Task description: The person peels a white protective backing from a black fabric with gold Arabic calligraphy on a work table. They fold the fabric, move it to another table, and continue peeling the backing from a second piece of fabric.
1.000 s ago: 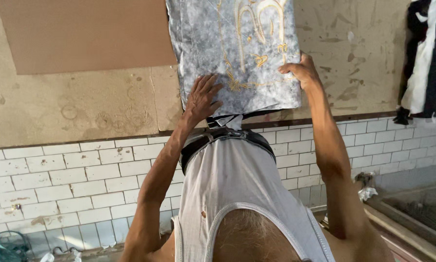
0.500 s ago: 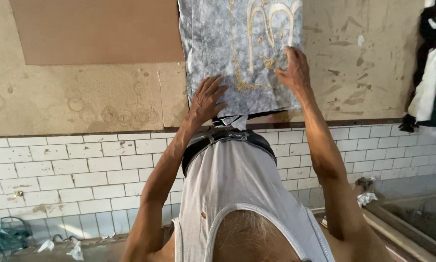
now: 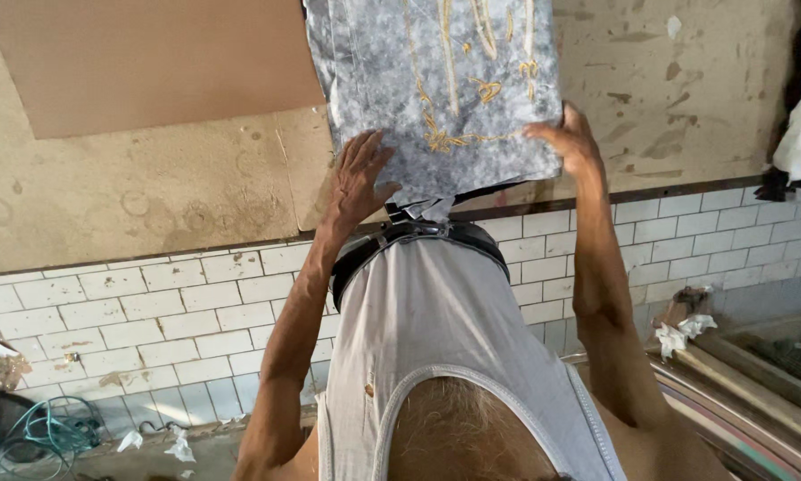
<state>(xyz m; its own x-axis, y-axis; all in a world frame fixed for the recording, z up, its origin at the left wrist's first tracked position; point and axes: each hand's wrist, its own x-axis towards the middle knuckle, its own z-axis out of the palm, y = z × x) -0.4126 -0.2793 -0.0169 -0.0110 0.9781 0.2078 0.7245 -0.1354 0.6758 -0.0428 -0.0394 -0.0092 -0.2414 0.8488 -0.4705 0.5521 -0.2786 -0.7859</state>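
A: While the grey mottled cloth [image 3: 436,89] with gold embroidery lies on the counter [image 3: 151,196] near its tiled front edge, where do the hands sit?

B: Left hand [image 3: 358,178] flat, fingers spread, on the cloth's near left corner. Right hand [image 3: 568,142] curled around the near right corner, gripping it.

A: Handling?

B: Judged soft, limp, light; folded stack may slide. Best held at both near corners, embroidery spared.

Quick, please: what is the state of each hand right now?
Left hand: open, fingers spread flat on the edge of the grey cloth.
Right hand: closed on the cloth's other corner.
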